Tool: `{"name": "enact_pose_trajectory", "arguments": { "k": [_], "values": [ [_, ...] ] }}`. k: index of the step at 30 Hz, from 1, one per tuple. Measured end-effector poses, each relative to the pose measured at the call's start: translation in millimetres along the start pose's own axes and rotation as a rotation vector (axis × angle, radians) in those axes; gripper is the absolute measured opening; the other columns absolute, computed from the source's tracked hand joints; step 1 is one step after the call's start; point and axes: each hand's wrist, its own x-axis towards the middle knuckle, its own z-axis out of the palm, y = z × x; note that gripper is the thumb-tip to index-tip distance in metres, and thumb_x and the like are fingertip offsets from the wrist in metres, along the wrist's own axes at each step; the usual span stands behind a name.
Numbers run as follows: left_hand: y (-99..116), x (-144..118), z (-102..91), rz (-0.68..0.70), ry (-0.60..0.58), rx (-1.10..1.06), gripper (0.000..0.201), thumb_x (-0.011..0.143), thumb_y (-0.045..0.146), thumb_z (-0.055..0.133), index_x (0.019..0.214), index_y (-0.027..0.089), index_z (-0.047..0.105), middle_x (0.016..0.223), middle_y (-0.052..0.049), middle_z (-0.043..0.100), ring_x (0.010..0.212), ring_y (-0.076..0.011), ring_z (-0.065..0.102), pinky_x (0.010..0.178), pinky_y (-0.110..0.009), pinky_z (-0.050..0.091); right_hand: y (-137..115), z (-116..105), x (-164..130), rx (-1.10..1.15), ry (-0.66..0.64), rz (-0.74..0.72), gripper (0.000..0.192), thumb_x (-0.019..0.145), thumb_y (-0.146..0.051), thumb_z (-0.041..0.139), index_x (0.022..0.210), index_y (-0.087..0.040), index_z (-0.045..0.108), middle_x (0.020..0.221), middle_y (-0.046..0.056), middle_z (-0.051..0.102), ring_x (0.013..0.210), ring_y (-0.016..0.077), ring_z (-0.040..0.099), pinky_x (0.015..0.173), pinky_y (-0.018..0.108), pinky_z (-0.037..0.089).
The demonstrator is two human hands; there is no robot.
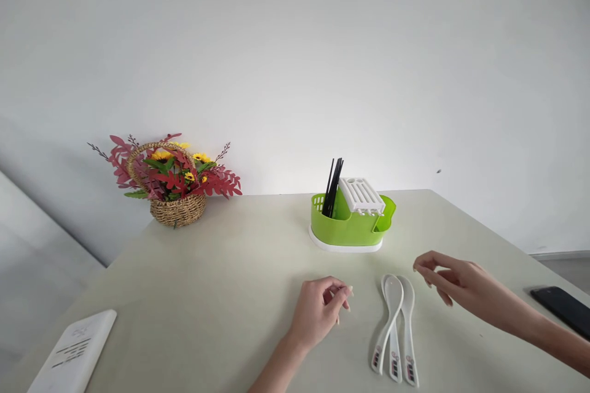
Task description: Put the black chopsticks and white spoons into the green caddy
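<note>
Three white spoons [393,295] lie overlapped on the table, with dark and red printed marks at their handle ends. My left hand [318,310] hovers just left of them, its fingers loosely curled in and the thumb against them, with nothing visible inside. To the right of the spoon bowls is my right hand [456,279], fingers bent but apart and holding nothing. Beyond both hands stands a green cutlery holder [350,230] with a white base and a white slotted top [362,195]. Several black chopsticks [332,190] stand upright in its left compartment.
On the pale table [207,295], a wicker basket [177,210] of artificial flowers stands at the back left. A white flat box [76,350] lies near the left front edge. A black phone [562,307] lies at the right edge. A wall [286,73] rises behind.
</note>
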Motion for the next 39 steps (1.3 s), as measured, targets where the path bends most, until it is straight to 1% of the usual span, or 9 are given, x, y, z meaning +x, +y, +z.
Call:
{"name": "enact_pose_trajectory", "arguments": {
  "k": [4,8,16,21,26,29,32,34,39],
  "values": [
    [0,1,-0.5,-0.009,0.002,0.006,0.038,0.094,0.051,0.06,0.088,0.017,0.074,0.073,-0.002,0.072,0.049,-0.0095,0.055,0.048,-0.02,0.042,36,23,-6,0.123,-0.04,0.196,0.044,0.096,-0.068,0.047,0.119,-0.031,0.056,0.103,0.004,0.071,0.061,0.0139,0.066,0.054,0.027,0.051],
    [2,1,-0.9,-0.013,0.003,0.025,0.037,0.095,0.05,0.06,0.087,0.017,0.074,0.073,-0.002,0.073,0.049,-0.0093,0.055,0.049,-0.02,0.042,47,41,-6,0.213,-0.157,0.289,0.053,0.093,-0.069,0.049,0.127,-0.027,0.051,0.107,0.008,0.071,0.072,0.0187,0.071,0.044,0.025,0.047],
    [2,2,0.1,-0.008,0.007,0.041,0.037,0.094,0.051,0.06,0.088,0.016,0.074,0.072,-0.002,0.072,0.049,-0.0098,0.055,0.048,-0.021,0.041,46,54,15,0.206,-0.195,0.329,0.037,0.088,-0.059,0.056,0.089,-0.022,0.058,0.085,0.007,0.076,0.064,0.0173,0.073,0.043,0.022,0.045],
    [2,1,-1.2,-0.003,0.008,0.044,0.038,0.095,0.051,0.059,0.087,0.017,0.073,0.072,-0.002,0.072,0.05,-0.0096,0.055,0.049,-0.021,0.042,48,38,20,0.224,-0.216,0.336,0.045,0.08,-0.067,0.058,0.081,-0.022,0.059,0.087,0.01,0.079,0.063,0.0189,0.074,0.046,0.024,0.047],
    [0,-1,-0.8,0.014,0.0,0.037,0.038,0.095,0.051,0.059,0.087,0.017,0.073,0.073,-0.001,0.072,0.05,-0.0096,0.056,0.049,-0.021,0.042,45,-13,21,0.168,-0.151,0.315,0.052,0.07,-0.074,0.066,0.073,-0.022,0.061,0.08,0.01,0.078,0.054,0.0185,0.069,0.045,0.027,0.046],
    [-1,-3,-0.9,0.021,-0.002,0.036,0.039,0.096,0.052,0.058,0.086,0.017,0.072,0.073,-0.001,0.071,0.05,-0.0097,0.057,0.049,-0.021,0.043,31,-47,25,0.149,-0.084,0.264,0.052,0.072,-0.075,0.066,0.073,-0.023,0.063,0.082,0.01,0.078,0.053,0.0176,0.066,0.049,0.03,0.048],
    [-1,-4,-1.6,0.019,-0.009,0.027,0.039,0.095,0.053,0.059,0.086,0.017,0.072,0.072,-0.001,0.071,0.05,-0.0099,0.056,0.048,-0.02,0.043,0,-70,27,0.165,0.009,0.179,0.052,0.086,-0.075,0.054,0.084,-0.025,0.065,0.081,0.007,0.076,0.061,0.0169,0.065,0.058,0.031,0.049],
    [-2,-4,-2.0,0.02,-0.014,0.029,0.039,0.095,0.053,0.059,0.086,0.017,0.072,0.073,-0.002,0.071,0.05,-0.0098,0.056,0.048,-0.02,0.043,-29,-77,27,0.169,0.086,0.131,0.048,0.091,-0.073,0.052,0.094,-0.026,0.065,0.074,0.003,0.072,0.064,0.016,0.063,0.063,0.03,0.049],
    [-4,-4,-2.7,0.02,-0.013,0.029,0.04,0.094,0.054,0.059,0.086,0.017,0.072,0.073,-0.002,0.071,0.049,-0.0097,0.056,0.049,-0.021,0.042,-97,-72,33,0.129,0.505,-0.015,0.044,0.09,-0.07,0.059,0.095,-0.027,0.064,0.072,0.0,0.074,0.056,0.0143,0.057,0.057,0.029,0.047]
  ]
}}
